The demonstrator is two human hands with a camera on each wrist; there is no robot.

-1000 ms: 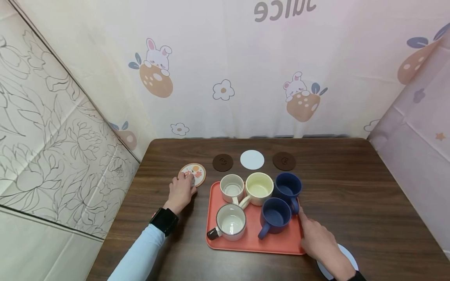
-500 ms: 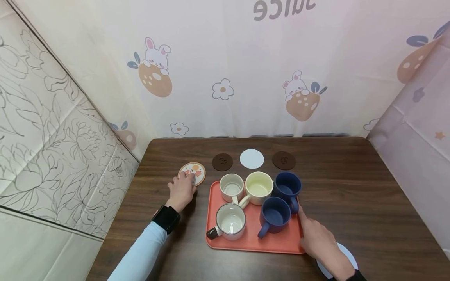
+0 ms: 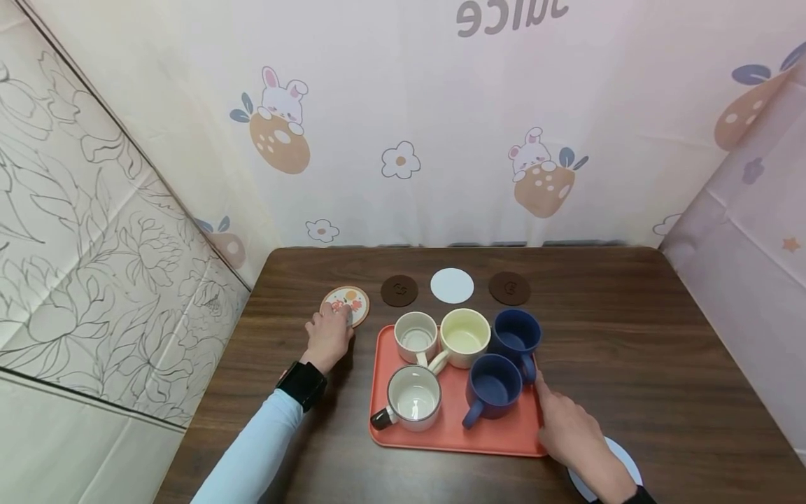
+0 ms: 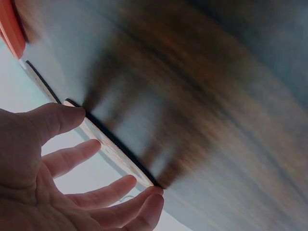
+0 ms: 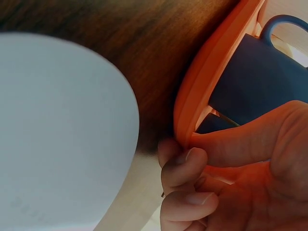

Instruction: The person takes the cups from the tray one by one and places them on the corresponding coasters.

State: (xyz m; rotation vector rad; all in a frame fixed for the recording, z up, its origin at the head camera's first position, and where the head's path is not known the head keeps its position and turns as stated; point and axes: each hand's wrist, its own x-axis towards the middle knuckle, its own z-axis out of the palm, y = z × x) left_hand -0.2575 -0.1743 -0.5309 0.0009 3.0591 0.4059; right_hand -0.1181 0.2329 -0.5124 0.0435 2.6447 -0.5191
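My left hand (image 3: 329, 336) touches a round printed coaster (image 3: 357, 305) at the table's left. In the left wrist view its fingers (image 4: 110, 190) are spread over the coaster (image 4: 115, 147), the thumb at one edge. My right hand (image 3: 569, 430) grips the right rim of a red tray (image 3: 453, 437); in the right wrist view the thumb lies against the tray rim (image 5: 204, 72) and the fingers curl. On the tray stand a pale mug (image 3: 415, 339), a yellow mug (image 3: 464, 332), two blue mugs (image 3: 516, 332) and a white mug with a black handle (image 3: 413, 397).
Along the back lie a brown coaster (image 3: 399, 290), a white coaster (image 3: 452, 285) and another brown coaster (image 3: 509, 288). A pale round coaster (image 3: 620, 465) lies partly under my right wrist. A printed cloth (image 3: 403, 105) hangs behind the wooden table (image 3: 661, 364).
My left hand and the printed coaster under it have shifted slightly away from me, toward the back of the table. The right hand, tray and mugs stay put.
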